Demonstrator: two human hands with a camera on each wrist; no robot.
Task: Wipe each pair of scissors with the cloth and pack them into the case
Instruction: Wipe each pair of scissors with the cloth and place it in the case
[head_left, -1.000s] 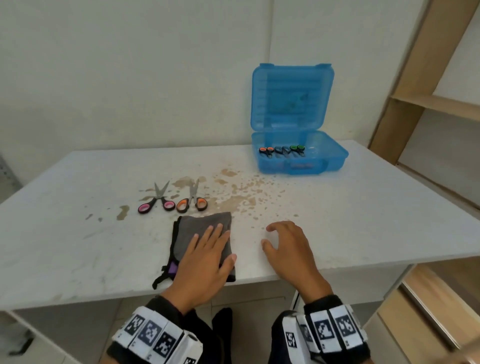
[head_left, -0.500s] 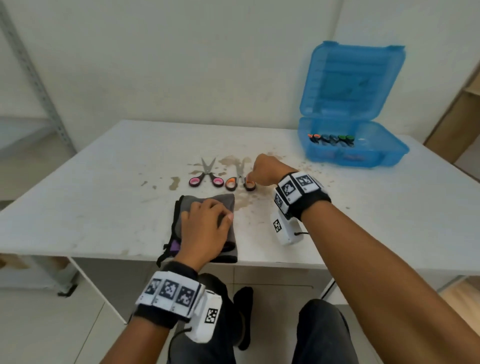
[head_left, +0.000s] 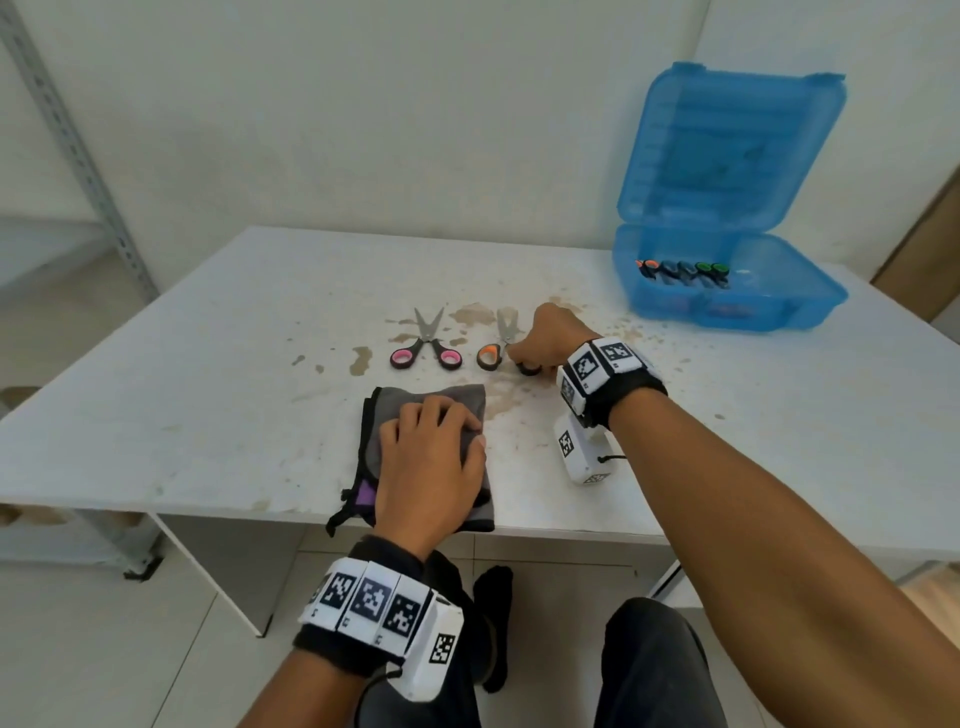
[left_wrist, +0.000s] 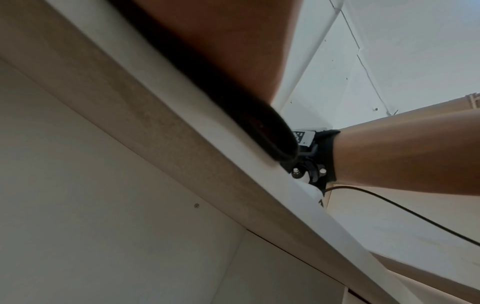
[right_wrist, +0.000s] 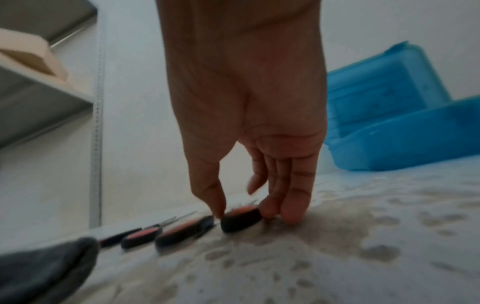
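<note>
Orange-handled scissors (head_left: 491, 353) lie on the white table (head_left: 208, 374), blades pointing away. My right hand (head_left: 524, 361) pinches their right handle loop (right_wrist: 241, 219) between thumb and fingertips (right_wrist: 293, 214). Pink-handled scissors (head_left: 426, 348) lie just left of them, untouched. Near the table's front edge my left hand (head_left: 431, 447) rests on the folded grey cloth (head_left: 415, 397), its fingers curled into the fabric. The open blue case (head_left: 769, 306) stands at the back right with several scissors (head_left: 680, 270) lined up inside. The left wrist view shows only the table's underside and my right forearm.
Brown stains (head_left: 519, 395) spread over the table between the scissors, the cloth and the case. A metal shelf upright (head_left: 83, 156) stands at the left, wooden furniture (head_left: 924, 244) at the far right. The cloth overhangs the table's front edge.
My right hand went from the table's front edge out to the orange scissors and closed on a handle. My left hand's flat fingers curled into the cloth. The head view swung left.
</note>
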